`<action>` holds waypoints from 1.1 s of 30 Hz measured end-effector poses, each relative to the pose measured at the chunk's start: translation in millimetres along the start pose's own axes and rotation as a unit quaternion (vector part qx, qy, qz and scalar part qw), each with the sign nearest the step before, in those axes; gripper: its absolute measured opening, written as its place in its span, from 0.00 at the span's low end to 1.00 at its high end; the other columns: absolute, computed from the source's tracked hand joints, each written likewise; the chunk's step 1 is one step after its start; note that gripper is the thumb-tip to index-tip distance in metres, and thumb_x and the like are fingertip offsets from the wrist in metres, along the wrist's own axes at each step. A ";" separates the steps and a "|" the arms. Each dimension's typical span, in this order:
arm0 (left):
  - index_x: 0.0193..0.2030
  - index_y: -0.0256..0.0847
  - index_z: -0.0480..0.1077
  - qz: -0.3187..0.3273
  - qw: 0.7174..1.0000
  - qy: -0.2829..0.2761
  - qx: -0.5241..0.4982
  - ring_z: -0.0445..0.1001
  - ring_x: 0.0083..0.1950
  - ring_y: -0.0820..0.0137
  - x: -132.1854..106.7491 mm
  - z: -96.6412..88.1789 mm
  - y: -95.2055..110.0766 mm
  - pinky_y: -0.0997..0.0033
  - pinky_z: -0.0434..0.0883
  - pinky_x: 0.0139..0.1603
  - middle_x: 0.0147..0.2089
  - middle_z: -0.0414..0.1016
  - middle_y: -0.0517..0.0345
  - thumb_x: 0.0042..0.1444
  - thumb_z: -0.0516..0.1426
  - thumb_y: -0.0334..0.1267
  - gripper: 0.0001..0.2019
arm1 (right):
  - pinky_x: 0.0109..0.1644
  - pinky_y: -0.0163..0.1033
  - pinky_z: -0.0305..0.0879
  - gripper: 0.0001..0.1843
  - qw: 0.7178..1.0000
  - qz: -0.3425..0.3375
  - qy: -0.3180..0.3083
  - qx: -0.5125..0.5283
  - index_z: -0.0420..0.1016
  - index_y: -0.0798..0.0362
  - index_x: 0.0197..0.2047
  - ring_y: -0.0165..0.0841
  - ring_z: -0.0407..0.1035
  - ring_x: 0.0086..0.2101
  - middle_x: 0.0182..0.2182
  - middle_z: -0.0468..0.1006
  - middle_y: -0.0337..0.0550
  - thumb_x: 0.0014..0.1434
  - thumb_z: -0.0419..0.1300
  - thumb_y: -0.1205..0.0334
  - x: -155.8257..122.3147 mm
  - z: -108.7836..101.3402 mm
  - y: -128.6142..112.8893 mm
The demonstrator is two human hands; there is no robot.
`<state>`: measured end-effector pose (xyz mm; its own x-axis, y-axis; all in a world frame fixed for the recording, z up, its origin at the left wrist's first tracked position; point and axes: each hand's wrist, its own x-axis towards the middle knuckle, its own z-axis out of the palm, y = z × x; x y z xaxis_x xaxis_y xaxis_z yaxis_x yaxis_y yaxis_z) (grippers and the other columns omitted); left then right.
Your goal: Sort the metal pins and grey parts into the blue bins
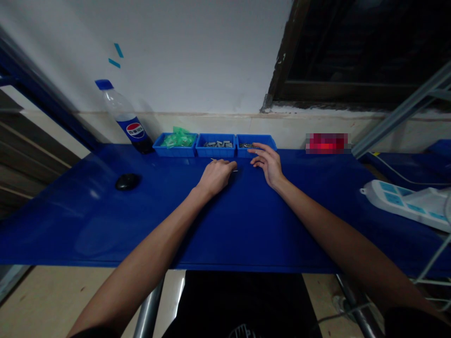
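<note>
My left hand (pixel 217 176) is closed just above the blue tabletop, knuckles up. A thin, light-coloured metal pin (pixel 235 171) pokes out beside its fingers; most of it is hidden by the hand. My right hand (pixel 269 165) is open with fingers apart, its fingertips at the front rim of the right blue bin (pixel 268 139), which holds small, thin metal parts (pixel 245 145). In the middle blue bin (pixel 215 152) lie several short grey metal pieces (pixel 221 144). The left blue bin (pixel 176 152) contains green plastic bags (pixel 180 136).
A Pepsi bottle (pixel 132 126) stands left of the bins, with a black mouse (pixel 127 181) nearer on the blue table (pixel 232 225). At the right are a white power strip (pixel 405 202), a blurred red object (pixel 327 143) and a metal frame (pixel 398 110). A wall closes off the back.
</note>
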<state>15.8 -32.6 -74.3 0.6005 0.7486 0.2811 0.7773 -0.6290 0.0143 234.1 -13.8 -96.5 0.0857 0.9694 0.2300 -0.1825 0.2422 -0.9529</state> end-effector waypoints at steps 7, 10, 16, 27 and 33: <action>0.53 0.39 0.76 -0.013 0.973 0.115 -0.200 0.79 0.43 0.63 -1.4 10.5 -3.6 0.64 0.76 0.45 0.48 0.79 0.47 0.67 0.54 0.27 0.13 | 0.33 0.39 0.67 0.17 1.000 0.007 -0.002 -0.005 0.82 0.46 0.48 0.32 0.74 0.28 0.41 0.87 0.43 0.54 0.67 0.54 0.0 1.9 -2.6; 0.52 0.39 0.77 -0.034 0.930 0.170 -0.325 0.81 0.42 0.66 -0.8 14.2 -3.9 0.65 0.77 0.48 0.41 0.82 0.53 0.62 0.59 0.26 0.13 | 0.33 0.39 0.66 0.15 0.999 0.009 -0.021 -0.023 0.83 0.47 0.45 0.32 0.73 0.28 0.36 0.87 0.42 0.54 0.67 0.54 -0.2 2.5 -1.2; 0.52 0.37 0.77 -0.112 0.839 0.194 -0.496 0.85 0.38 0.67 1.2 16.1 -1.6 0.67 0.81 0.46 0.37 0.84 0.54 0.59 0.65 0.31 0.14 | 0.33 0.39 0.66 0.14 0.991 -0.003 -0.114 -0.072 0.85 0.50 0.41 0.32 0.73 0.27 0.32 0.85 0.42 0.56 0.69 0.51 -0.7 3.7 3.2; 0.42 0.38 0.74 -0.154 0.834 0.184 -0.496 0.86 0.37 0.65 -0.9 13.1 1.7 0.69 0.81 0.41 0.34 0.84 0.53 0.60 0.67 0.40 0.10 | 0.34 0.41 0.70 0.17 0.979 0.019 -0.178 -0.093 0.87 0.49 0.39 0.34 0.76 0.29 0.33 0.88 0.44 0.48 0.78 0.50 -0.7 2.2 2.0; 0.44 0.38 0.73 -0.137 0.856 0.166 -0.470 0.85 0.38 0.67 -1.4 14.3 3.0 0.69 0.80 0.43 0.35 0.84 0.54 0.63 0.64 0.37 0.07 | 0.32 0.39 0.66 0.17 0.978 0.021 -0.179 -0.107 0.88 0.50 0.39 0.34 0.76 0.29 0.32 0.87 0.45 0.49 0.77 0.50 -0.2 2.5 3.2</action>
<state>20.0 -32.6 -88.4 0.2127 0.8920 0.3988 0.2917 -0.4475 0.8454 231.1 -13.1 -99.1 -0.2732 0.9392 0.2081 0.0343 0.2257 -0.9736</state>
